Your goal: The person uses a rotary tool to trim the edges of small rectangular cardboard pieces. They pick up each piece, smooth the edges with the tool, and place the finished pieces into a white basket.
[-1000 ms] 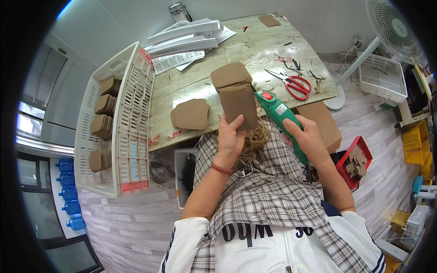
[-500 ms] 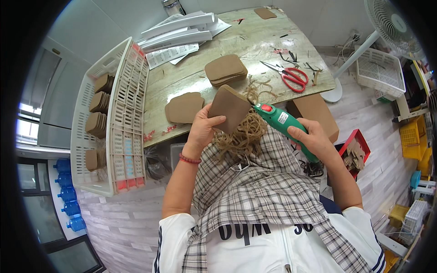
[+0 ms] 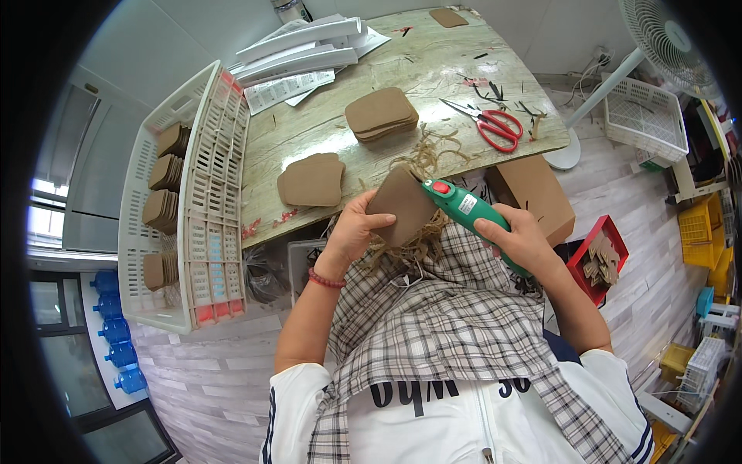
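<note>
Pinched in my left hand [image 3: 358,230] is a brown leather-like piece [image 3: 403,210] with rounded corners, held tilted over my lap. My right hand [image 3: 516,234] grips a green handheld power cutter [image 3: 468,206] with a red button. The tool's tip meets the piece's upper right edge; the exact contact is too small to make out. Below them, tan trimmed strips [image 3: 421,246] lie heaped on my checked apron. A stack of similar brown pieces [image 3: 382,110] sits on the table beyond, and a lower pile [image 3: 311,179] lies nearer, left of my left hand.
On the worn table [image 3: 309,127] lie red-handled scissors [image 3: 495,127], dark scraps and rolled papers [image 3: 297,50]. A white plastic crate [image 3: 212,209] with brown pieces stands at the left. To the right are a cardboard box [image 3: 535,197], a red box [image 3: 578,267] with scraps and a fan [image 3: 671,39].
The brown piece has moved slightly right and down and turned in my left hand. The cutter has shifted a little left and down, its tip still at the edge.
</note>
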Action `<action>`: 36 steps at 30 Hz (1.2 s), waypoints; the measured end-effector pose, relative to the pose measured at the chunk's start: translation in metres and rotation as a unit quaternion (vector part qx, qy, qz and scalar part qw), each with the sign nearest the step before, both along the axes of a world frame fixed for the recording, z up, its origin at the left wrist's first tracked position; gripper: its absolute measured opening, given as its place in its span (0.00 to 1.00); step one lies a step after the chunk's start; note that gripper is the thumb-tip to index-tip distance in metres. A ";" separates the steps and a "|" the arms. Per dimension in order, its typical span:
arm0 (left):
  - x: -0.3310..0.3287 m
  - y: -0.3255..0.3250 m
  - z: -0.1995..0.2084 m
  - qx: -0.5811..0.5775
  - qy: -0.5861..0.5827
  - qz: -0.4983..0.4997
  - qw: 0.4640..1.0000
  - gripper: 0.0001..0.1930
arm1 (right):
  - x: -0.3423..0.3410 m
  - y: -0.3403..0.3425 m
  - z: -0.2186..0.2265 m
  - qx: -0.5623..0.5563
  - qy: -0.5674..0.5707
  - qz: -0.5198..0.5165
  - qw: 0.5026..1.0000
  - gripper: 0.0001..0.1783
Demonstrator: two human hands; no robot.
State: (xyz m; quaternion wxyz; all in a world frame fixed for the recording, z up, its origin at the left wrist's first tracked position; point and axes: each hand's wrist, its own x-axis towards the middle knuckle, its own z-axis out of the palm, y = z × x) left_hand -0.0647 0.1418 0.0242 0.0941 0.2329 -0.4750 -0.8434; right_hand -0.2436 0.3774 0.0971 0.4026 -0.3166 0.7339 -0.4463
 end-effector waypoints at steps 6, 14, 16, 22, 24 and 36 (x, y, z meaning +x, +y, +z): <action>0.003 -0.001 -0.001 0.004 -0.044 -0.047 0.998 0.26 | -0.001 -0.003 -0.003 -0.001 -0.005 0.015 1.000 0.21; 0.014 -0.023 0.007 -0.189 -0.038 0.025 0.981 0.13 | -0.002 0.002 0.003 0.017 -0.055 0.029 0.998 0.21; 0.016 -0.024 0.005 -0.137 -0.001 0.082 0.987 0.11 | -0.003 0.003 0.001 0.019 -0.060 0.037 0.997 0.21; 0.018 -0.027 0.003 -0.075 0.019 0.117 0.990 0.09 | -0.001 0.003 -0.005 0.025 -0.071 0.049 0.996 0.23; 0.019 -0.032 0.003 -0.082 0.011 0.089 0.993 0.09 | -0.002 0.004 -0.006 0.030 -0.069 0.055 0.996 0.24; 0.007 -0.027 0.014 -0.134 -0.052 0.005 0.990 0.10 | 0.002 0.001 -0.001 0.056 -0.030 0.081 0.995 0.25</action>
